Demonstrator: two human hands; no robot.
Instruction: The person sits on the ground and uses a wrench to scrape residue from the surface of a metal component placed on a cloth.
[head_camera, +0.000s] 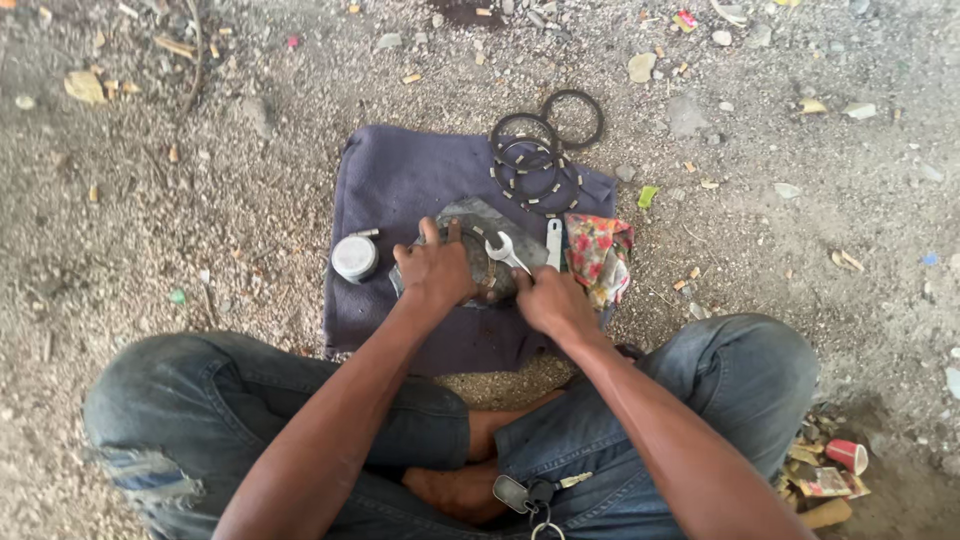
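1. Position: the person sits cross-legged on gravel ground, with a dark blue cloth spread in front of the knees. All the work lies on this cloth.

2. Left hand: its grip is clenched over a round, dark metal part at the middle of the cloth, pressing it down. Fingers cover much of the part, so its exact form cannot be told.

3. Right hand: its grip is closed on the shaft of an open-ended spanner, whose jaw lies on top of the metal part.

4. Slip risk: the part rests on soft cloth over loose gravel. If the holding hand gives way, the part may turn, and the spanner could jump off and strike the knuckles.

5. Contamination risk: grit lies all around the cloth. The loose rings sit at the far edge, one black ring lying mostly on the bare ground, where dirt could cling to them.

6. Loss risk: a small silver cylindrical piece stands near the left edge of the cloth and could roll off into the gravel.

7. Obstruction: a second silver tool and a floral rag lie just beside the right hand and could snag a swing of the spanner.
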